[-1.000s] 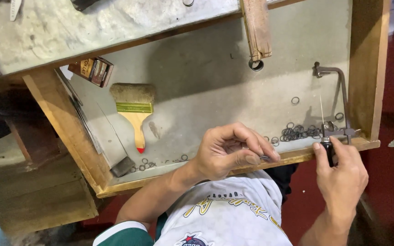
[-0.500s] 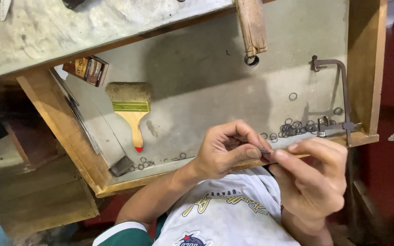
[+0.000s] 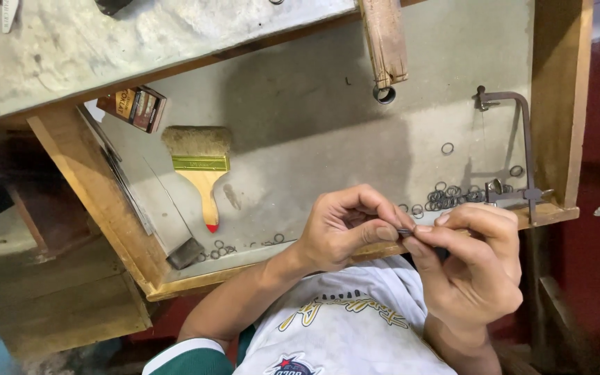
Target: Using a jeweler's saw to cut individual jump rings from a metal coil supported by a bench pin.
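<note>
Wooden drawer [image 3: 557, 139] holds metal rings [image 3: 453, 194], paintbrush [image 3: 199, 170], saw frame [image 3: 515, 149].

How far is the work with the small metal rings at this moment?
Done, it appears: a heap of small dark metal rings lies in the wooden drawer tray, with more loose rings near the wooden-handled brush. The metal-framed saw lies put down. In hand: the left hand and right hand pinch one thin dark piece between them. What is left cannot be told.
</note>
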